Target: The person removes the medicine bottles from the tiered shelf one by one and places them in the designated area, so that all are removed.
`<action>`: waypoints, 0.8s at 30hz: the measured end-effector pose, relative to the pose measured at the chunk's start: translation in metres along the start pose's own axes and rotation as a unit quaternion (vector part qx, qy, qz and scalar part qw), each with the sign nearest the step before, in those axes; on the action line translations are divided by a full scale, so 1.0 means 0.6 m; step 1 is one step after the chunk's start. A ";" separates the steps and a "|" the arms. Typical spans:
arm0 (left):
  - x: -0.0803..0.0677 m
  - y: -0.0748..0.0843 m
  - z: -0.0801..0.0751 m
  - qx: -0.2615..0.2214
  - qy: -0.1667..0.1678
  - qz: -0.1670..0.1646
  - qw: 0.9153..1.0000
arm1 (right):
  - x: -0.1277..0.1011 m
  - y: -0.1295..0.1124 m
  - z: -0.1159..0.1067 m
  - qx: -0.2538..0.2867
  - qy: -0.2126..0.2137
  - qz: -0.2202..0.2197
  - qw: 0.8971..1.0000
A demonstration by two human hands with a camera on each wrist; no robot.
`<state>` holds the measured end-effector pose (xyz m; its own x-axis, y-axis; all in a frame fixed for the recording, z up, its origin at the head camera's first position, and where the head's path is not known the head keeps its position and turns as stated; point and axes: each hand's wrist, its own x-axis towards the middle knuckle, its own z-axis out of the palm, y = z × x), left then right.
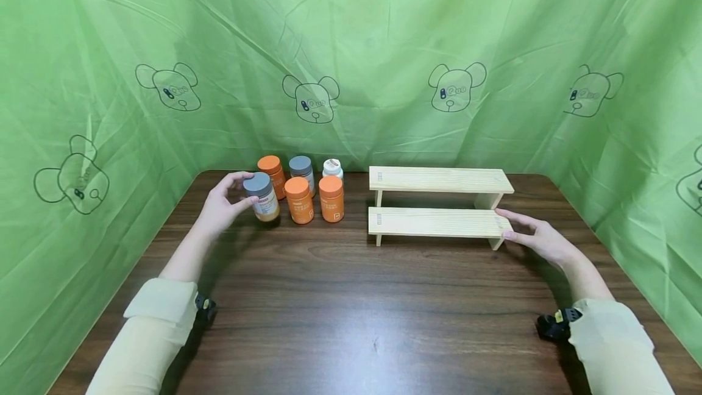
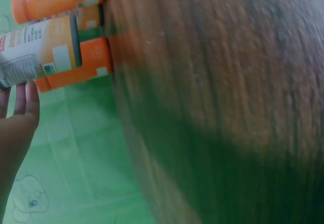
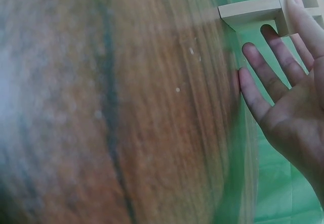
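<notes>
The left hand [image 1: 222, 206] reaches forward with the forearm stretched over the surface [image 1: 351, 309], its fingers and thumb curled round a grey-capped jar [image 1: 262, 197]. This jar stands at the front left of the jar cluster, well left of the rack [image 1: 439, 203], and its base looks to be on or just above the wood; the left wrist view is too blurred to settle which. The right hand [image 1: 534, 233] lies low by the rack's right end with fingers straight and spread, holding nothing, its fingertips [image 3: 298, 4] touching the lower step's end.

The rack is pale, unfinished wood with a fine straight grain, built as two flat steps on short legs. The jars are smooth cylinders with round caps: three orange ones [image 1: 299, 200], another grey-capped one [image 1: 301, 172] and a white-capped one [image 1: 332, 169], all close left of the rack. The surface is dark brown with a streaked grain. Crinkled green cloth [image 1: 351, 47] printed with bear outlines hangs behind the rack. Both sleeves [image 1: 159, 322] are pale cream.
</notes>
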<state>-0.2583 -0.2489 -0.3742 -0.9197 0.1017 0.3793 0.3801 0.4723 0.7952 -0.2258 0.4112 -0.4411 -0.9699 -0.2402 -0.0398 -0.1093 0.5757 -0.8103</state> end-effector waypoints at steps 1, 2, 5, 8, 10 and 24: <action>0.001 -0.005 0.000 0.003 -0.006 0.002 1.000 | 0.000 0.000 0.000 0.000 0.000 0.001 1.000; 0.002 -0.010 -0.001 0.005 -0.010 0.003 1.000 | 0.000 0.000 0.000 0.001 0.000 0.002 1.000; 0.003 -0.023 0.000 0.011 -0.022 0.003 1.000 | 0.001 -0.001 0.001 0.002 0.003 0.006 1.000; 0.003 -0.031 0.001 0.009 -0.034 -0.006 0.999 | 0.002 -0.002 0.001 0.005 0.003 0.005 1.000; 0.003 -0.035 0.002 0.006 -0.041 -0.012 0.999 | 0.003 -0.002 0.001 0.008 0.000 0.002 1.000; 0.032 -0.088 0.006 0.043 -0.042 0.020 0.998 | 0.002 -0.010 -0.002 -0.006 0.009 0.005 1.000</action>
<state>-0.2964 -0.2686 -0.4105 -0.9099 0.1933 0.3670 0.4110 0.5400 0.7345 -0.2268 0.4083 -0.4358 -0.9746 -0.2209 -0.0376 -0.1020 0.5868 -0.8033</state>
